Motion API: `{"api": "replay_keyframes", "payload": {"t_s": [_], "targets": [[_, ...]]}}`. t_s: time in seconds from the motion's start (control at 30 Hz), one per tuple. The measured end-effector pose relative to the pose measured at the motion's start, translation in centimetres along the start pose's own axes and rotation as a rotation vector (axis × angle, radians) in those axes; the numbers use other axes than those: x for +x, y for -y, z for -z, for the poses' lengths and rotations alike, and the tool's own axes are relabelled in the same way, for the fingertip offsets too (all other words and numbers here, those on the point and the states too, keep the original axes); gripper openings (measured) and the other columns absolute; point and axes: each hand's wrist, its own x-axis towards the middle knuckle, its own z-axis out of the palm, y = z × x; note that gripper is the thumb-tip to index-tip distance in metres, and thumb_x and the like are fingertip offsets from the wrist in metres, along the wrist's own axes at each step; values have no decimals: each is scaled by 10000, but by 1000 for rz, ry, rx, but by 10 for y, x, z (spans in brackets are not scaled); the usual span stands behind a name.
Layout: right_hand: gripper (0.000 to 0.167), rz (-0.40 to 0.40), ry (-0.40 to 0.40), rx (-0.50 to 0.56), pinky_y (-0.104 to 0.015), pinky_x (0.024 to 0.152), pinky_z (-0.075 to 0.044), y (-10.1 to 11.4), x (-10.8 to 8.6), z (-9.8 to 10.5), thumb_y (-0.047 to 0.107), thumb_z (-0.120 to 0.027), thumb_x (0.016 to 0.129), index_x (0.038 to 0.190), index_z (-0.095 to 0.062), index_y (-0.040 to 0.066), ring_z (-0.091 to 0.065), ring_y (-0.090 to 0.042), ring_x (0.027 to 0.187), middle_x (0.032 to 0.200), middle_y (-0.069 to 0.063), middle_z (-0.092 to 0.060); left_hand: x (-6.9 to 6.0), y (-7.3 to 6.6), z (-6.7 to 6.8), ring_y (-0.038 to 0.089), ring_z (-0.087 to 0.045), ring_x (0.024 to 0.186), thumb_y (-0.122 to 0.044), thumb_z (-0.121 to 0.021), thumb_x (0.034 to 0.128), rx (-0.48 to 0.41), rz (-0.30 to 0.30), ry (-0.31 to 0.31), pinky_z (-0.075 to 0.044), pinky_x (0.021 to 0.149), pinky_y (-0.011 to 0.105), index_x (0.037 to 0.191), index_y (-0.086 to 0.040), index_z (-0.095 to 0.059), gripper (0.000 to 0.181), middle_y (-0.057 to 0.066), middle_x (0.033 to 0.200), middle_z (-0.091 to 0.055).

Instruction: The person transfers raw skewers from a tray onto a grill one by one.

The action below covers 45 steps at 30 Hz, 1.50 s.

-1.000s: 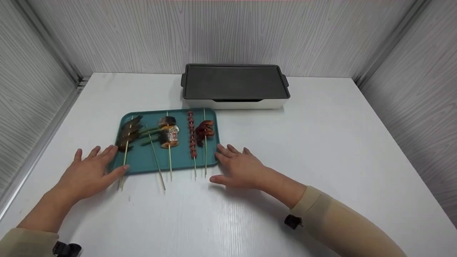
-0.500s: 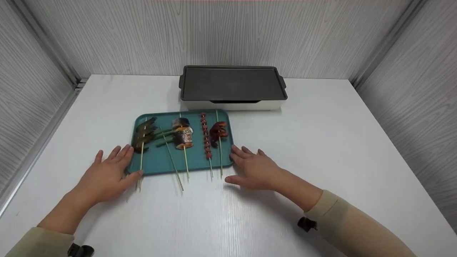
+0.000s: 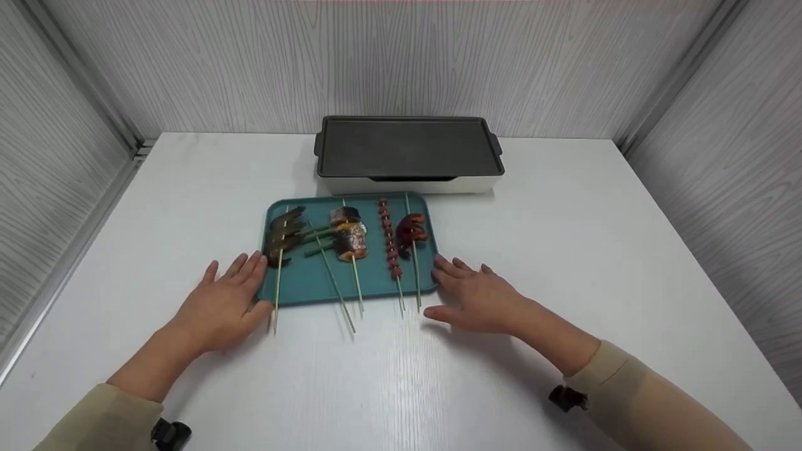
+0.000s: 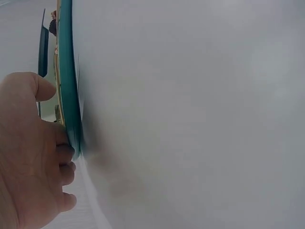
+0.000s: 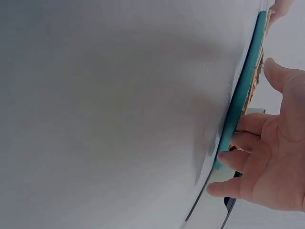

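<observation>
A teal tray (image 3: 313,283) lies on the white table, bearing several skewers. From left to right they are a shrimp skewer (image 3: 283,237), a skewer with green stalks (image 3: 319,249), a fish-chunk skewer (image 3: 351,241), a skewer of small red pieces (image 3: 388,241) and a dark red octopus-like skewer (image 3: 411,234). Their sticks overhang the near edge. My left hand (image 3: 222,307) touches the tray's left side with extended fingers, its thumb by the shrimp skewer's stick. At the right side, my right hand (image 3: 479,300) touches the rim with its fingertips. Both wrist views show the teal rim (image 4: 70,81) against the fingers.
Behind the tray stands a griddle (image 3: 410,147) with a flat black plate and a white base, close to the tray's far edge. Grey wood-grain walls (image 3: 401,59) enclose the table (image 3: 595,250) at the back and both sides.
The tray with its skewers has slid to the right across the table, in front of the griddle. Both hands have moved right with it, staying at its two sides.
</observation>
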Motion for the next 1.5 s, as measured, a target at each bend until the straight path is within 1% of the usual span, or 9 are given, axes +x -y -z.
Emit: {"api": "replay_keyframes", "payload": {"t_s": [0.13,0.27,0.5,0.77,1.0,1.27,1.5], "targets": [[934,-20,-5,21,-708,1202,-244,-10,-7,1,732,-492,1015,1659,-361,69,-262,-336,1592,1757,-46,-215,8,-11,-2,471,-227,1576,-425,-447,1083,19,-14,0,-129,1227,709,1630,100,-268,779,268,1697,-270],[933,-28,-14,18,-712,1198,-248,-20,-14,2,726,-491,1019,1657,-359,58,-270,-343,1588,1755,-53,-220,16,-21,-3,463,-228,1579,-475,-464,1074,38,-24,-1,-132,1228,709,1628,99,-275,820,264,1699,-271],[924,-50,-25,31,-711,1193,-260,-35,-24,2,712,-505,1022,1647,-375,44,-297,-349,1576,1751,-62,-232,29,-37,-5,442,-225,1585,-509,-469,1081,57,-36,13,-135,1229,708,1629,99,-272,842,262,1700,-266],[940,-69,-44,46,-715,1178,-283,-53,-33,1,735,-484,1020,1636,-393,30,-311,-373,1567,1741,-90,-260,44,-51,-9,414,-209,1595,-596,-431,1090,59,-45,25,-134,1230,709,1635,91,-254,895,245,1711,-238],[934,-96,-54,55,-712,1178,-287,-65,-38,1,728,-495,1021,1633,-396,29,-309,-368,1568,1743,-81,-253,55,-61,-11,398,-198,1600,-599,-430,1092,61,-44,34,-137,1238,693,1641,86,-231,900,238,1715,-221],[935,-117,-46,81,-721,1176,-278,-63,-37,2,726,-490,1023,1637,-384,28,-294,-370,1574,1742,-99,-251,56,-60,-11,387,-191,1604,-617,-414,1091,65,-46,57,-142,1245,677,1651,76,-201,916,232,1723,-198],[914,-135,-51,117,-711,1177,-288,-58,-37,3,705,-494,1035,1627,-395,15,-302,-379,1569,1738,-117,-260,58,-58,-10,387,-190,1604,-610,-414,1093,26,-49,74,-127,1252,668,1651,80,-196,914,239,1722,-196]]}}
